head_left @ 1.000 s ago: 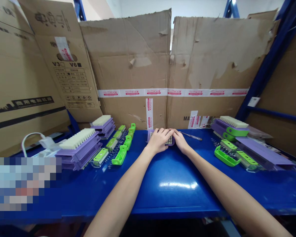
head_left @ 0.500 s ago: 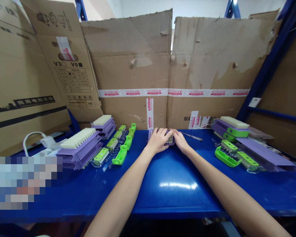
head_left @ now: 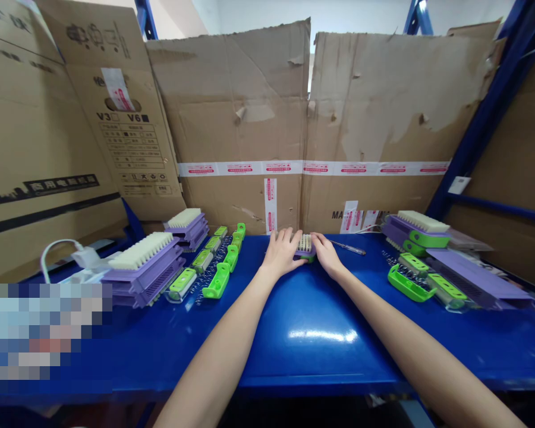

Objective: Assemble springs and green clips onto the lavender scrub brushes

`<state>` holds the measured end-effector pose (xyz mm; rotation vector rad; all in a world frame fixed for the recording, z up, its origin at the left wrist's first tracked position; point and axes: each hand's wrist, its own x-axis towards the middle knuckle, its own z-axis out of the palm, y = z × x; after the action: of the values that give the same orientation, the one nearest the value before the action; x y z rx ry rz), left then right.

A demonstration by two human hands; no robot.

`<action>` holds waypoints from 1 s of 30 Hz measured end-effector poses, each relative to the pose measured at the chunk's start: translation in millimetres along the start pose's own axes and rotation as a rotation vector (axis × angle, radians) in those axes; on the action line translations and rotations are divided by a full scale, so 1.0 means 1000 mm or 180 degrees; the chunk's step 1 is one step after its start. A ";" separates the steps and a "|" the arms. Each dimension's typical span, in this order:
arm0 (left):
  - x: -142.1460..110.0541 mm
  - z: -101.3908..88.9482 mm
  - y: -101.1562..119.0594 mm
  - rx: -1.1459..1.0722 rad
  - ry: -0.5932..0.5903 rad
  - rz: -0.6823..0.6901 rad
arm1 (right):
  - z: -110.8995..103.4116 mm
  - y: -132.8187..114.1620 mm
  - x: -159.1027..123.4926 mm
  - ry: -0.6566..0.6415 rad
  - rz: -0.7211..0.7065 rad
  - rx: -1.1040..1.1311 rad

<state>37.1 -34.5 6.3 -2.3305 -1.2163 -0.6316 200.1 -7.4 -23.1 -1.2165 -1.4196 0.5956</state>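
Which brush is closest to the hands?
The middle brush, right between the left hand and the right hand. The other brushes are farther away, stacked off to both sides.

Brushes (head_left: 305, 242), springs (head_left: 211, 274) on blue table (head_left: 294, 362)

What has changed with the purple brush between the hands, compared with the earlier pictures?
The purple brush has tipped: its bristles, which faced the camera before, now point more upward, and a green part shows at its near edge. The left hand has its fingers more spread. The right hand stays at the brush's right end; the slim tool has not moved.
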 end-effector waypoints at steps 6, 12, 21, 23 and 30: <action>-0.002 0.001 0.002 -0.0051 -0.0308 -0.0194 | 0.002 -0.001 -0.002 -0.0195 -0.0212 -0.0424; -0.002 0.000 0.004 -0.0057 -0.0380 -0.0211 | -0.002 -0.006 -0.009 -0.0607 -0.0688 -0.1366; -0.003 0.002 0.006 -0.0010 -0.0367 -0.0238 | -0.006 -0.011 -0.012 -0.0868 -0.0834 -0.1852; -0.003 0.003 0.006 -0.0003 -0.0376 -0.0233 | -0.006 -0.011 -0.012 -0.0861 -0.0844 -0.1874; -0.002 0.003 0.006 0.0024 -0.0396 -0.0236 | -0.006 -0.012 -0.013 -0.0926 -0.0815 -0.1993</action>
<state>41.9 -37.9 1.9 -2.3580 -1.3632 -0.5116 199.7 -25.0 -16.0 -1.4276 -2.0679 0.1455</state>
